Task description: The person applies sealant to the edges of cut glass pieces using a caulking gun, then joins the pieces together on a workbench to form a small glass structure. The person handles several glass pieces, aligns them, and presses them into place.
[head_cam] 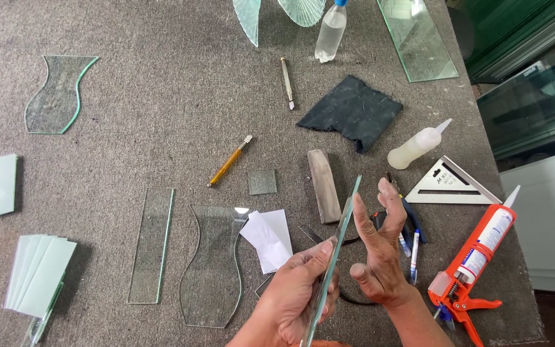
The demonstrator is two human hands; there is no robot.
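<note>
My left hand [300,289] grips a long narrow strip of clear glass [343,225] near its lower end, holding it edge-on so it slants up to the right. My right hand [380,254] is beside the strip with its fingers spread, fingertips touching the strip's right face. Just left of my hands lie a curved vase-shaped glass piece [212,266] and a folded white paper [269,236]. A grey sharpening stone [324,185] lies just above my hands.
On the grey carpeted table [162,115] lie a yellow-handled glass cutter [229,160], a second cutter [286,82], a dark cloth [354,110], a squeeze bottle [417,145], a metal triangle square [452,183], an orange caulking gun [476,263], a rectangular glass strip [151,244] and stacked glass pieces [38,273].
</note>
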